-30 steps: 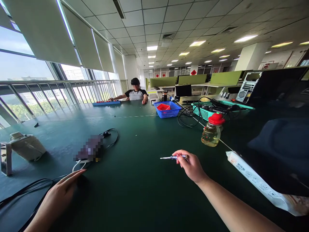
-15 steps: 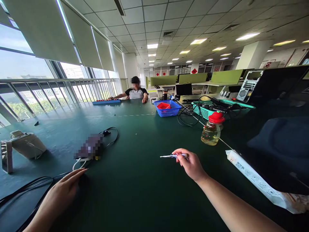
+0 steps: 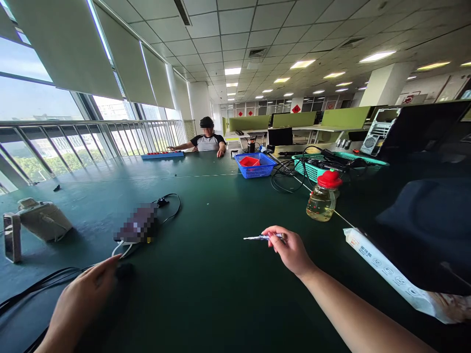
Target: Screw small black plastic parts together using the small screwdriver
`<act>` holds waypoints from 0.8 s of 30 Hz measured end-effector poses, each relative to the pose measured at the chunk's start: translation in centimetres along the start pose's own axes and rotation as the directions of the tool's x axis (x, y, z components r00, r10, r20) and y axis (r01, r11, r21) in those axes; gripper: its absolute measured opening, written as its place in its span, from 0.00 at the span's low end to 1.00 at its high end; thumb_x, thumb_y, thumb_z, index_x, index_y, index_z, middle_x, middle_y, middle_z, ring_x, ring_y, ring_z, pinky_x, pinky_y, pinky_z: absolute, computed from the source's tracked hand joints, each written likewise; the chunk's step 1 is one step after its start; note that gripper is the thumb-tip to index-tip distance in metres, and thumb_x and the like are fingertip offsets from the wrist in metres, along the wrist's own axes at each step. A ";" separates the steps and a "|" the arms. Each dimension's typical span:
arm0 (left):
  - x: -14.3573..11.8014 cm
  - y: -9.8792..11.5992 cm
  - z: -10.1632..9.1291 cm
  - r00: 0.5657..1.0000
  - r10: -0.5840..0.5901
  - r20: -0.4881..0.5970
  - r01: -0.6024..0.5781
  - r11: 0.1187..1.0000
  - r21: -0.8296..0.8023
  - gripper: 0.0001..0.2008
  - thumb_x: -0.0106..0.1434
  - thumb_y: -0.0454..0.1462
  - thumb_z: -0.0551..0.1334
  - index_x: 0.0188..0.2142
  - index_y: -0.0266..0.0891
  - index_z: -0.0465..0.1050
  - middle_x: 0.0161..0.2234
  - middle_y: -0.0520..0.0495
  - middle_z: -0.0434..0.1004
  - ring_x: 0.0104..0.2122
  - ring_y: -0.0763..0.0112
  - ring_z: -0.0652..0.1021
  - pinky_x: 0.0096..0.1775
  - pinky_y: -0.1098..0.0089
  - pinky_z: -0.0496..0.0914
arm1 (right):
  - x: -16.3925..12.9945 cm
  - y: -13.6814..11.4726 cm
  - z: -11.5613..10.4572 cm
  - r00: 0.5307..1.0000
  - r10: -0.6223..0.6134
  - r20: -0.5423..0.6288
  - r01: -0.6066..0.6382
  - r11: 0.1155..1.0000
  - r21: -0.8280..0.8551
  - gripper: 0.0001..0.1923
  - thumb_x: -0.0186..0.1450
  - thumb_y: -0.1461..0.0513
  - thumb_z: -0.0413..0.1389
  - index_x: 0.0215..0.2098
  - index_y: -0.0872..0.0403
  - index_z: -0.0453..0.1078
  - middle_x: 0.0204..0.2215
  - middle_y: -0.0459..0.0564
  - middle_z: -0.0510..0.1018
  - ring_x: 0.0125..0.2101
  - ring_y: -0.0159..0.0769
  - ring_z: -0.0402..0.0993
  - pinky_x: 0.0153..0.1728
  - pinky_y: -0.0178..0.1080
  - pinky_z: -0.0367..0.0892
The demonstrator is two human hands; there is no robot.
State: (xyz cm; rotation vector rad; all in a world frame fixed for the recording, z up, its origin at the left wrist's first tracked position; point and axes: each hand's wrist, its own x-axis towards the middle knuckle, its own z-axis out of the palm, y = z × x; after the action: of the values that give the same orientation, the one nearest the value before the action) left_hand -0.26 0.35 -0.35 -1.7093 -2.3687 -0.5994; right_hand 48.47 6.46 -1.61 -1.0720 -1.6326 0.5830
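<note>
My right hand (image 3: 289, 247) is closed around the handle of a small screwdriver (image 3: 257, 238). Its thin metal shaft points left, roughly level with the green tabletop. On the left, my left hand (image 3: 86, 294) holds nothing that I can see; its fingers are stretched forward and slightly blurred. Just beyond those fingertips lies a dark, pixelated box-like object (image 3: 136, 223) with white cords (image 3: 123, 249) at its near end. Black cables (image 3: 44, 284) run along the table beside and behind the left hand.
A bottle with a red lid (image 3: 324, 198) stands beyond my right hand. A blue basket (image 3: 256, 169) and a green basket of cables (image 3: 311, 171) are farther back. A white packet (image 3: 386, 272) lies right. A grey container (image 3: 44, 220) stands left. Another person (image 3: 208, 142) sits across the table.
My left hand has shifted a little left, its fingers drawing back from their earlier position. The right hand and the screwdriver have barely moved.
</note>
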 end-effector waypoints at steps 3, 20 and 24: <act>0.1 -0.4 -1.0 0.983 -0.168 0.071 0.160 0.982 0.104 0.26 0.64 0.50 0.51 0.53 0.44 0.75 0.39 0.41 0.83 0.33 0.54 0.81 0.29 0.64 0.74 | 0.1 -0.1 0.0 1.000 -0.008 0.004 0.008 1.000 -0.004 0.15 0.66 0.56 0.50 0.34 0.55 0.75 0.19 0.45 0.73 0.19 0.32 0.67 0.21 0.34 0.61; 0.0 0.1 -0.8 0.994 -0.052 0.092 0.039 0.990 0.132 0.19 0.60 0.48 0.56 0.44 0.48 0.80 0.40 0.49 0.83 0.33 0.62 0.81 0.32 0.67 0.74 | 0.0 0.5 0.0 1.000 -0.014 0.008 0.014 1.000 0.017 0.14 0.66 0.57 0.50 0.35 0.55 0.75 0.20 0.46 0.73 0.20 0.31 0.67 0.21 0.33 0.61; -0.7 -0.7 -0.6 0.984 -0.031 -0.173 0.045 0.996 0.073 0.22 0.60 0.53 0.55 0.42 0.45 0.80 0.42 0.45 0.81 0.36 0.58 0.80 0.30 0.65 0.74 | 0.0 0.5 0.0 1.000 -0.010 0.003 0.010 1.000 0.013 0.14 0.66 0.57 0.50 0.35 0.55 0.75 0.20 0.46 0.73 0.20 0.32 0.68 0.21 0.34 0.62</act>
State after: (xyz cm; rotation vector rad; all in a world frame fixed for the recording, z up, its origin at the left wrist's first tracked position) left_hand -0.73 -0.69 -0.19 -1.5187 -2.2778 -0.6262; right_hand 48.67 6.68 -2.00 -1.0534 -1.6342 0.5887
